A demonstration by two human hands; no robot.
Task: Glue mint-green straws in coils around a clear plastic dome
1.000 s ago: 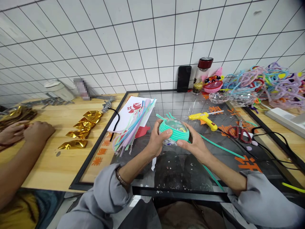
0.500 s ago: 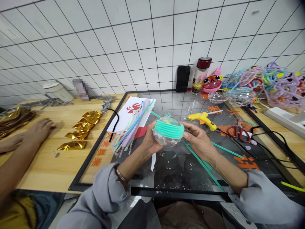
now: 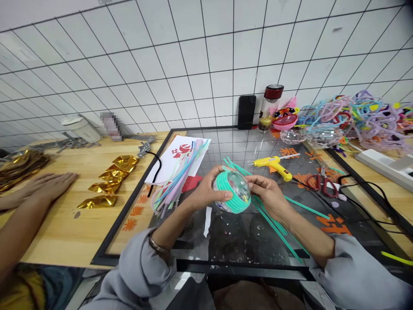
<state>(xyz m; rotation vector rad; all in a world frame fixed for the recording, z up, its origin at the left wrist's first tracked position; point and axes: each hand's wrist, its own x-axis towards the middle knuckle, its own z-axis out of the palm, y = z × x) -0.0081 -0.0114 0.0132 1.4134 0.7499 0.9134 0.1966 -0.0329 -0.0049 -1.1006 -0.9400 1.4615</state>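
Observation:
A clear plastic ball (image 3: 241, 186) is wrapped round its middle with rows of mint-green pipe cleaner (image 3: 229, 191). My left hand (image 3: 209, 189) grips it from the left, thumb across the green rows, with the ball tilted. At its right edge, the fingers of my right hand (image 3: 263, 189) are pinched together; what lies between them, if anything, is hidden. Loose green pipe cleaners (image 3: 274, 224) lie on the glass tabletop under my right hand. Beyond it rests a yellow glue gun (image 3: 274, 165) with a glue stick in its back.
Mixed pipe cleaners (image 3: 179, 176) lie over white paper (image 3: 164, 157). Red-handled scissors (image 3: 322, 183), cables and a power strip (image 3: 383, 168) are at right. A glass bottle (image 3: 266, 114) and phone (image 3: 246, 112) stand by the wall. At left, another person's hands (image 3: 51, 185) rest near gold foil pieces (image 3: 108, 183).
The ball has turned and tilted in my left hand, so its clear end faces right. My right fingers have shifted into a pinch at its edge. The other person's hands have come together.

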